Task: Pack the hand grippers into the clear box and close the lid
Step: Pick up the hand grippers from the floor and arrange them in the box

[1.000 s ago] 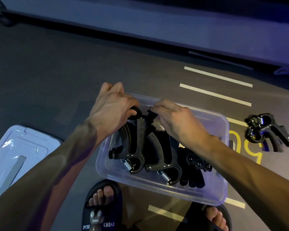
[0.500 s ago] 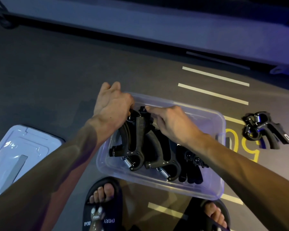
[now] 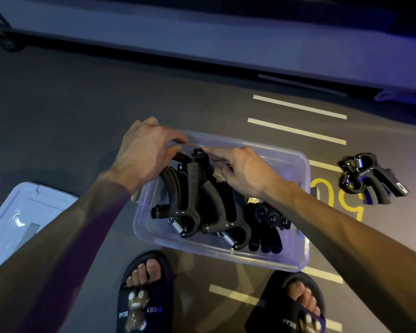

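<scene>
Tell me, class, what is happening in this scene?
A person is packing black spring hand grippers into a clear plastic box on the floor. Both hands, left hand and right hand, are arranging grippers at the far end. Loose grippers lie outside; the white lid lies apart.

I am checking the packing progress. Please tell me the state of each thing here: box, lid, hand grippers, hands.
Clear box: open, partly filled.
Lid: off, lying on the floor left of the box.
Hand grippers in the box: packed side by side.
Hand grippers on the floor: not yet packed, right of the box.
Left hand: fingers loosely curled over the grippers' far end.
Right hand: fingers at the same gripper's top.
</scene>
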`<action>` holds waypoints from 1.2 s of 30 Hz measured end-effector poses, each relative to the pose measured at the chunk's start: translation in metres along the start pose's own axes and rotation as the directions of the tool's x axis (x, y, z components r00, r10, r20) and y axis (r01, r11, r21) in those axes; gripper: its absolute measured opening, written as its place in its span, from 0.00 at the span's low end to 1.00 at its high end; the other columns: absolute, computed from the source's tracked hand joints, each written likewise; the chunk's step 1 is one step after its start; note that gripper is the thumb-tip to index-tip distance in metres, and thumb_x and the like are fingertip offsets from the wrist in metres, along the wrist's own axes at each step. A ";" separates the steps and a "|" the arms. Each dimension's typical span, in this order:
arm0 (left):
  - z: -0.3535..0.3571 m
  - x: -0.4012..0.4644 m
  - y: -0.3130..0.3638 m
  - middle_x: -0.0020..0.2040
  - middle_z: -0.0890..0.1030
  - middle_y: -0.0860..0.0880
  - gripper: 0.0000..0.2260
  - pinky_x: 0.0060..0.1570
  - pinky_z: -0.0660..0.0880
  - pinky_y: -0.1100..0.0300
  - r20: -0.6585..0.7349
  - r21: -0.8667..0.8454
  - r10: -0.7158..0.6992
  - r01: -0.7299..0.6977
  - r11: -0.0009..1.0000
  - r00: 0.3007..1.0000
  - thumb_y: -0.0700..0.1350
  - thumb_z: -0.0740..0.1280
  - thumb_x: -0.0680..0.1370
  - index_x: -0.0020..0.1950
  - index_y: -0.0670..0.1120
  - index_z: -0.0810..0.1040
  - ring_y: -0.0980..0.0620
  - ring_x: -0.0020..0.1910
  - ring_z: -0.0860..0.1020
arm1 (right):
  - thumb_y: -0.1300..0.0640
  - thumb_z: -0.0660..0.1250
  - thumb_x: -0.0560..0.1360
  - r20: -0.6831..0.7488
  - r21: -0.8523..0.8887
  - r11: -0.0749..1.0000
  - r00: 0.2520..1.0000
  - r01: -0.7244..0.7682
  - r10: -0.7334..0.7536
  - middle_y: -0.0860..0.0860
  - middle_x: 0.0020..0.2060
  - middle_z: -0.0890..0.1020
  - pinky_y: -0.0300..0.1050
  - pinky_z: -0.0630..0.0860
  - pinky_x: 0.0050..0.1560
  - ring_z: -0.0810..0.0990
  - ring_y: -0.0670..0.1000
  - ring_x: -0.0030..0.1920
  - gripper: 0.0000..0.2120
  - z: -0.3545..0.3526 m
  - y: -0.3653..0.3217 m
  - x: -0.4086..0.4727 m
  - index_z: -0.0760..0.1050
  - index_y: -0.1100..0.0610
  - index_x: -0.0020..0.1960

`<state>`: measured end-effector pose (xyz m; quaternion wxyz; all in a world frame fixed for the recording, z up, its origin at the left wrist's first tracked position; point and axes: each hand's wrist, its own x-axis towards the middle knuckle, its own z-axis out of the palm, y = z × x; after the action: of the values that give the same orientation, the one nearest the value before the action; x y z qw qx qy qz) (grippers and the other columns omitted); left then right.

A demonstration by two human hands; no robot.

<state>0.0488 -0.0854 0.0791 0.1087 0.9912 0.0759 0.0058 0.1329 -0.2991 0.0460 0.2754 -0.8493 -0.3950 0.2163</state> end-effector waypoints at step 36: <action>0.051 0.053 0.074 0.58 0.85 0.55 0.13 0.57 0.77 0.48 -0.004 -0.306 0.312 -0.298 0.904 0.950 0.53 0.62 0.84 0.65 0.56 0.81 0.51 0.54 0.83 | 0.57 0.69 0.77 -0.274 -0.271 0.570 0.630 -0.776 0.727 0.60 0.61 0.69 0.61 0.79 0.53 0.78 0.65 0.53 0.19 -0.036 0.233 -0.113 0.71 0.58 0.66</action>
<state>0.1136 -0.1595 0.0450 0.2587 0.9622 -0.0844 0.0120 0.2153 -0.5240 -0.0591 0.0203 -0.9836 -0.0097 0.1791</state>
